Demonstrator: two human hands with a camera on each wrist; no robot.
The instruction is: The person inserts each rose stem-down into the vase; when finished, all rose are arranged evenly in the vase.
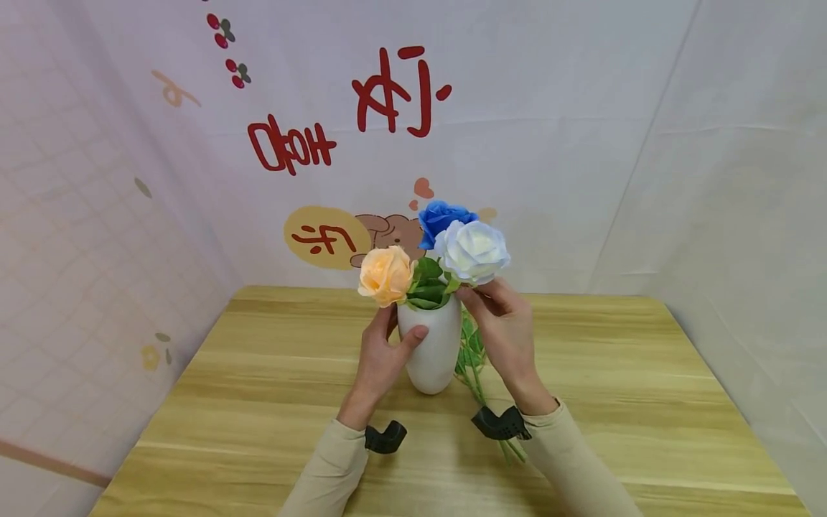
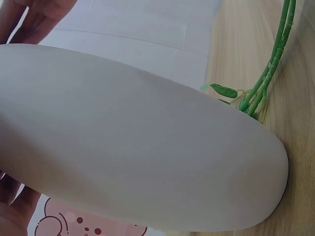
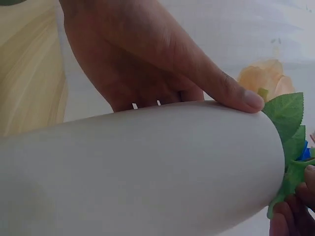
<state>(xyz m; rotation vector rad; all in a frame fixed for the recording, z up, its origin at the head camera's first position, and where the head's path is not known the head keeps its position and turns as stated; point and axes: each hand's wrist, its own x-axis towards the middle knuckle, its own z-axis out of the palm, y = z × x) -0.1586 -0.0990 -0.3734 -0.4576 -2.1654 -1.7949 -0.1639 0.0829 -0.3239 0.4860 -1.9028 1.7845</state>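
"Since the vase [image 1: 431, 355] looks smooth, could it slip?"
"Perhaps. It stands on the table [image 1: 278, 409], left hand [image 1: 384, 356] curled round its side; right hand [image 1: 508, 332] pinches the white rose [image 1: 477, 253] underneath, probably safest for soft petals."

A smooth white vase [image 1: 431, 355] stands upright midway between the left and right edges of the tabletop [image 1: 601, 388], a peach rose [image 1: 386, 276] leaning over its left side and a blue-tinged white rose [image 1: 474, 253] overlapping a deep-blue rose [image 1: 442, 217] above its right.
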